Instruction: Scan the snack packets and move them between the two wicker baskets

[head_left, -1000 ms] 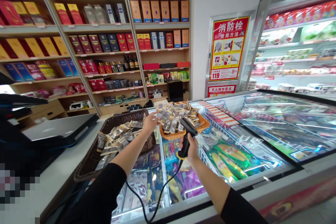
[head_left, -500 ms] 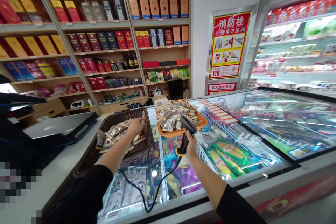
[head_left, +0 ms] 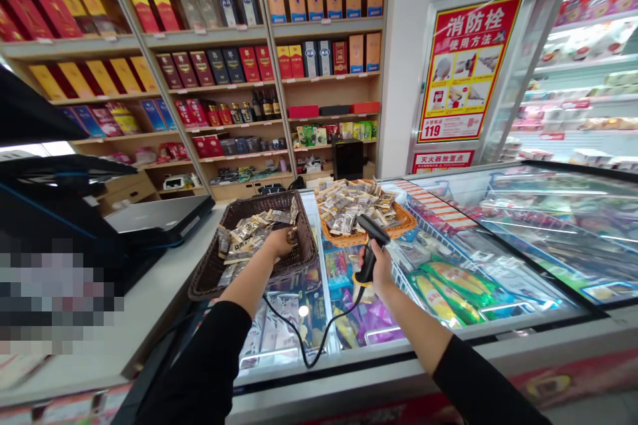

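Observation:
My left hand [head_left: 280,243] reaches into a dark brown wicker basket [head_left: 259,201]. Its fingers are closed on a small wrapped packet [head_left: 292,236], mostly hidden by the hand. More clear-and-tan packets [head_left: 249,231] lie heaped beside it in that basket. In my right hand [head_left: 381,268] is a black and yellow barcode scanner [head_left: 369,254], held upright by its handle with the head tipped up. From the handle a black cable [head_left: 319,353] loops down over the glass. Just behind the scanner stands an orange wicker basket [head_left: 405,220], heaped with similar packets [head_left: 349,204].
Both baskets rest on the glass top of a chest freezer [head_left: 498,246], which holds bagged goods. At left are a counter [head_left: 124,305] and a flat metal-topped scale [head_left: 159,216]. Shelves of boxed bottles [head_left: 219,66] line the back wall, near a red-and-yellow sign [head_left: 471,70].
My left hand has moved lower in the dark basket and its fingers have closed in. The view has shifted left and slightly down. The scanner stays in my right hand.

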Motion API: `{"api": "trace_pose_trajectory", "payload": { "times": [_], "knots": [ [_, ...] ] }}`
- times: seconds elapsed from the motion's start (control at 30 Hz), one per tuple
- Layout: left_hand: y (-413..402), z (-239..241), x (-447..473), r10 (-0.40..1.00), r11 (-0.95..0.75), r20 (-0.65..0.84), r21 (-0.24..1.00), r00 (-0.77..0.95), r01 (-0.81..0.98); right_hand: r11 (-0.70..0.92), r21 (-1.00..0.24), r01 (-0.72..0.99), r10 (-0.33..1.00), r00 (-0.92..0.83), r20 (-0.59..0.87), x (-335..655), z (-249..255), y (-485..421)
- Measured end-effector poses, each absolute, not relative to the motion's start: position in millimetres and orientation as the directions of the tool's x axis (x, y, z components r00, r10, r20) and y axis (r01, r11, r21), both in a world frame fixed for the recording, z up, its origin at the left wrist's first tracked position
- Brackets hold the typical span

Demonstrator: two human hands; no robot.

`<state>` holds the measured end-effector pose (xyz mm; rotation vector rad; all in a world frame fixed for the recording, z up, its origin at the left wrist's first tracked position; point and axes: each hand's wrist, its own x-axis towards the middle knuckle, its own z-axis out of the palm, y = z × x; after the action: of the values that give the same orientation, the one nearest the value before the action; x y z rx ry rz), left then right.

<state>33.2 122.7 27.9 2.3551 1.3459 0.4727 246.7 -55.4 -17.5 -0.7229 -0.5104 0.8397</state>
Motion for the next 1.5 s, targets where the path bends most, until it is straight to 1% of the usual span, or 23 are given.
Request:
{"api": "trace_pose_trajectory", "payload": {
  "times": [0.1,0.2,0.27,0.33,0.43,0.5,0.57,0.63,0.67,0.73,0.8,0.83,0.87,0.9,1.0,1.03,1.1,1.17,1.2,1.27,1.33,1.4,1.5],
  "knots": [
    [121.9,35.4,26.3,0.919,-0.394,0.241,0.546,0.312,0.739,0.433,-0.75,-0.5,0.815,0.573,0.089,248.4,-20.4,-55.2],
    [121.8,44.3,24.8,0.913,-0.351,0.393,0.608,0.114,0.712,0.42,-0.759,-0.497,0.818,0.569,0.079,250.0,-22.7,-55.4],
    [123.1,47.6,25.4,0.911,-0.332,0.413,0.704,0.019,0.628,0.416,-0.761,-0.497,0.82,0.568,0.077,250.5,-22.8,-55.9],
    [125.1,48.5,26.2,0.922,-0.319,0.386,0.808,-0.035,0.495,0.416,-0.759,-0.502,0.821,0.566,0.076,250.3,-21.9,-56.7],
    [125.8,47.0,27.4,0.928,-0.313,0.363,0.88,-0.082,0.358,0.419,-0.758,-0.5,0.819,0.568,0.079,249.3,-19.9,-57.6],
    [122.9,45.2,29.0,0.94,-0.312,0.341,0.889,-0.031,0.336,0.419,-0.762,-0.494,0.817,0.572,0.078,248.7,-19.1,-57.8],
    [117.4,43.2,31.6,0.953,-0.302,0.273,0.881,0.13,0.364,0.414,-0.765,-0.492,0.815,0.576,0.071,248.5,-19.0,-57.5],
    [110.3,41.8,34.2,0.938,-0.289,0.168,0.86,0.302,0.42,0.413,-0.767,-0.491,0.813,0.578,0.068,248.7,-19.4,-56.9],
    [106.6,41.6,35.0,0.928,-0.264,0.1,0.857,0.36,0.442,0.414,-0.768,-0.489,0.813,0.578,0.07,248.9,-19.5,-56.5],
    [99.8,42.2,34.7,0.893,-0.146,-0.077,0.883,0.444,0.446,0.423,-0.768,-0.481,0.812,0.577,0.086,249.1,-19.4,-56.3],
    [94.8,44.3,32.3,0.818,0.017,-0.25,0.911,0.519,0.413,0.429,-0.771,-0.47,0.814,0.571,0.105,248.7,-18.2,-56.8],
    [93.2,46.0,31.0,0.782,0.08,-0.3,0.918,0.547,0.389,0.428,-0.774,-0.465,0.815,0.57,0.108,248.2,-17.2,-57.4],
    [92.2,48.0,30.0,0.767,0.119,-0.313,0.927,0.56,0.355,0.428,-0.778,-0.459,0.813,0.572,0.11,247.3,-16.0,-58.1],
    [91.9,50.4,29.7,0.775,0.131,-0.288,0.944,0.562,0.303,0.427,-0.783,-0.451,0.81,0.576,0.11,246.2,-14.8,-58.9],
    [93.7,59.4,35.0,0.84,0.104,-0.122,0.993,0.529,0.063,0.444,-0.796,-0.411,0.799,0.583,0.145,242.3,-11.7,-60.9],
    [94.8,62.4,39.1,0.854,0.101,-0.084,0.995,0.514,-0.006,0.455,-0.804,-0.384,0.798,0.576,0.177,241.3,-11.2,-61.2],
    [97.6,66.9,50.6,0.869,0.11,-0.063,0.992,0.491,-0.067,0.465,-0.836,-0.292,0.808,0.527,0.265,240.3,-10.7,-61.3],
    [100.6,67.6,64.3,0.882,0.097,-0.058,0.994,0.469,-0.058,0.449,-0.881,-0.152,0.823,0.453,0.341,240.7,-10.2,-61.2],
    [102.3,66.4,70.9,0.892,0.062,-0.036,0.997,0.45,-0.045,0.429,-0.9,-0.074,0.835,0.413,0.364,241.4,-9.7,-61.3],
    [105.9,60.9,81.6,0.92,-0.073,0.067,0.997,0.387,0.0,0.382,-0.921,0.072,0.858,0.342,0.382,243.0,-8.2,-62.2],
    [109.5,52.9,87.0,0.93,-0.235,0.199,0.969,0.308,0.083,0.34,-0.921,0.188,0.873,0.301,0.384,244.1,-6.6,-63.9],
    [112.4,45.1,87.1,0.918,-0.335,0.287,0.931,0.274,0.148,0.311,-0.912,0.268,0.88,0.282,0.383,243.9,-5.6,-65.6],
    [113.9,37.4,82.7,0.908,-0.355,0.303,0.923,0.291,0.148,0.313,-0.896,0.316,0.879,0.261,0.4,240.7,-5.6,-66.2]
  ]
}}
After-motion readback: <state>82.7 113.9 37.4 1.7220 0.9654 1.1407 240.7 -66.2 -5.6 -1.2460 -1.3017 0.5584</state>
